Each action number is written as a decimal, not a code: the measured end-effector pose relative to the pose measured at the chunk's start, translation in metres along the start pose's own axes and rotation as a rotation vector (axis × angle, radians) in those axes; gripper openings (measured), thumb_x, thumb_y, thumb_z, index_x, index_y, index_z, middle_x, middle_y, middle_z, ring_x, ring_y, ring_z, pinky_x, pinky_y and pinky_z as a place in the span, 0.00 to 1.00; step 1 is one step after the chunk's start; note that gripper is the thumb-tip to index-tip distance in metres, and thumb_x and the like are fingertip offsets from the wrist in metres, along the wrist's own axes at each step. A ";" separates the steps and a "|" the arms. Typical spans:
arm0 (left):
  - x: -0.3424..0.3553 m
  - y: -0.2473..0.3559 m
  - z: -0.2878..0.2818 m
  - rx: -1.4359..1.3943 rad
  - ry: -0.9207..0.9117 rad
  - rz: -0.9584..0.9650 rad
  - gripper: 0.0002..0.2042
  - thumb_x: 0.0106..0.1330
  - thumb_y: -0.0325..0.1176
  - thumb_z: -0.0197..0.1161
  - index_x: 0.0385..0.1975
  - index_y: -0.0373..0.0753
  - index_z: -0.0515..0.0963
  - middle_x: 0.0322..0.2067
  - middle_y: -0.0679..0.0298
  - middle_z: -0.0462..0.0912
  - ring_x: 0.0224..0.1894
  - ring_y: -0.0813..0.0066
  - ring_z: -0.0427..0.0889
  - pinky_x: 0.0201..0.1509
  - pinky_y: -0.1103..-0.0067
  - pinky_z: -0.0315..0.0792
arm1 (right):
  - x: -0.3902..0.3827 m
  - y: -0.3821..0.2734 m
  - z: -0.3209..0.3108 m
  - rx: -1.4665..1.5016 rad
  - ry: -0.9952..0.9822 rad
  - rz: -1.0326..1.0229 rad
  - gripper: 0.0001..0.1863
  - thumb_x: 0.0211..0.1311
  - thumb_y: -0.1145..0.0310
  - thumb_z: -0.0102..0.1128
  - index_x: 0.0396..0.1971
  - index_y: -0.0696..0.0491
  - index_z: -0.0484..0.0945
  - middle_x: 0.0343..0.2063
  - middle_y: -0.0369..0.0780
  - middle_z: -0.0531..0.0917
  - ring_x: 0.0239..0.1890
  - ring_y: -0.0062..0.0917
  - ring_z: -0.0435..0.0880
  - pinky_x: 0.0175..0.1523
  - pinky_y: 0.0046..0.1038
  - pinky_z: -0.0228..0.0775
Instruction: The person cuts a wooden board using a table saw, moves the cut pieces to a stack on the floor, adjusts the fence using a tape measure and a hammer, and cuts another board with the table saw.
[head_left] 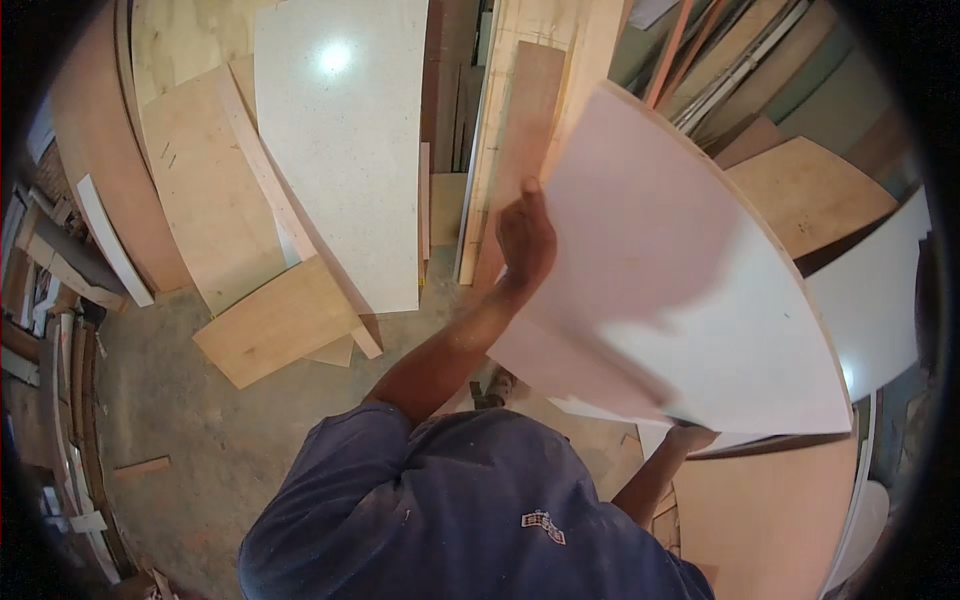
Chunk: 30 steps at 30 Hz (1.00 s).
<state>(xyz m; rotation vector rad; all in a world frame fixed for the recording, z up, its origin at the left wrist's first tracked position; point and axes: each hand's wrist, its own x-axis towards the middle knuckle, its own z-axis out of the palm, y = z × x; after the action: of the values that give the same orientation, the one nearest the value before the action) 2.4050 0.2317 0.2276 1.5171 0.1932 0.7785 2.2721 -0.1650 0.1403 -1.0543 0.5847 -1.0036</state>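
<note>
A large white panel (745, 340) stands tilted in front of me on the right, part of its face in pinkish shadow. My left hand (527, 237) is closed at the panel's left edge, thumb pointing up, fingers curled. Just behind that hand, a narrow brown board (533, 110) leans among upright timber. Low on the panel, my right hand (690, 437) grips its near edge; most of its fingers are hidden.
Another white sheet (345, 150) leans on the left beside plywood boards (215, 190). A short plywood piece (275, 322) lies tilted near the concrete floor (215, 450). More boards (810, 195) are stacked at the right, with a light wooden sheet (765, 510) nearby.
</note>
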 end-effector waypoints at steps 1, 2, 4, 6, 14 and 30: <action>0.016 -0.010 0.018 -0.065 0.175 -0.027 0.36 0.77 0.59 0.39 0.16 0.30 0.66 0.11 0.57 0.59 0.17 0.68 0.63 0.27 0.64 0.62 | 0.031 0.022 0.014 -0.016 -0.064 0.013 0.27 0.73 0.52 0.45 0.62 0.55 0.69 0.59 0.46 0.75 0.58 0.41 0.77 0.58 0.48 0.75; 0.030 -0.020 0.036 -0.127 0.349 -0.052 0.37 0.78 0.59 0.36 0.15 0.29 0.66 0.11 0.56 0.59 0.17 0.67 0.61 0.27 0.63 0.62 | 0.060 0.048 0.031 -0.021 -0.072 0.023 0.27 0.73 0.52 0.45 0.62 0.55 0.69 0.59 0.46 0.75 0.58 0.41 0.77 0.58 0.48 0.75; 0.060 -0.047 0.052 -0.183 0.393 -0.100 0.37 0.77 0.60 0.36 0.16 0.30 0.67 0.14 0.58 0.63 0.21 0.68 0.61 0.30 0.64 0.64 | 0.108 0.094 0.072 -0.133 -0.087 0.035 0.29 0.72 0.49 0.47 0.63 0.54 0.69 0.59 0.45 0.75 0.58 0.41 0.77 0.57 0.49 0.74; 0.090 -0.070 0.054 -0.302 0.453 -0.116 0.36 0.77 0.61 0.38 0.16 0.32 0.68 0.16 0.62 0.66 0.23 0.70 0.61 0.32 0.65 0.65 | 0.113 0.122 0.128 -0.030 -0.177 0.123 0.29 0.71 0.48 0.47 0.63 0.53 0.69 0.59 0.44 0.75 0.58 0.40 0.76 0.58 0.48 0.73; 0.171 -0.176 0.043 -0.687 0.443 -0.211 0.34 0.75 0.57 0.45 0.67 0.32 0.64 0.63 0.57 0.71 0.64 0.62 0.69 0.71 0.72 0.57 | 0.167 0.226 0.310 0.021 -0.453 0.307 0.30 0.71 0.46 0.44 0.62 0.52 0.69 0.58 0.42 0.76 0.58 0.38 0.76 0.60 0.44 0.71; 0.279 -0.316 0.054 -0.646 0.526 -0.385 0.32 0.76 0.57 0.44 0.66 0.33 0.66 0.63 0.56 0.73 0.63 0.61 0.71 0.70 0.69 0.60 | 0.201 0.378 0.512 0.242 -0.686 0.271 0.31 0.70 0.44 0.47 0.59 0.54 0.69 0.52 0.43 0.79 0.51 0.39 0.81 0.55 0.44 0.77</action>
<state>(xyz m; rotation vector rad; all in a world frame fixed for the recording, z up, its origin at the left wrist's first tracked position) 2.7508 0.3852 0.0347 0.6197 0.5500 0.8093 2.9205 -0.0683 0.0176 -0.9912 0.0345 -0.4142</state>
